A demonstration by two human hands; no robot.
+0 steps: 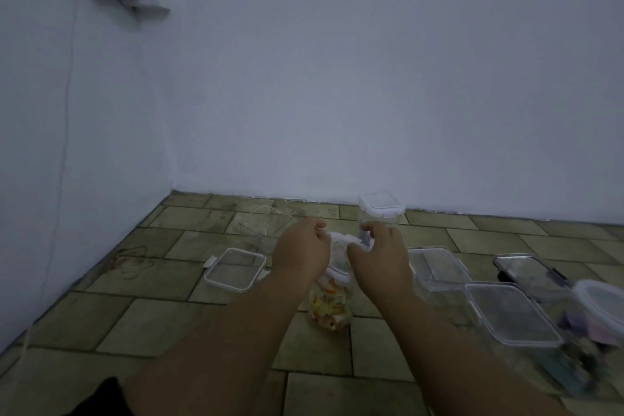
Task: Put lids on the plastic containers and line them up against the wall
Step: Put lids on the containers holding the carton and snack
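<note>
Fingers (pixel 319 228) of left hand (pixel 300 248) and right hand (pixel 380 255): curled, pinching opposite edges of white-rimmed lid (pixel 344 240) atop tall container (pixel 332 309) with colourful contents, mid-floor, well short of wall (pixel 337 78).
Done: one lidded container (pixel 381 209) near wall.
Left, by look of it: closing this lid, open clear container (pixel 265 224), clear boxes (pixel 439 267) on right, lining up.
Unclear: lid seated or not, hidden under hands; rightmost pieces blurred, cut off at frame edge.

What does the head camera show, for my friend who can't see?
A left hand and right hand grip a white lid over a jar of colourful contents on a tiled floor. One lidded container stands by the wall; clear containers sit around.
</note>
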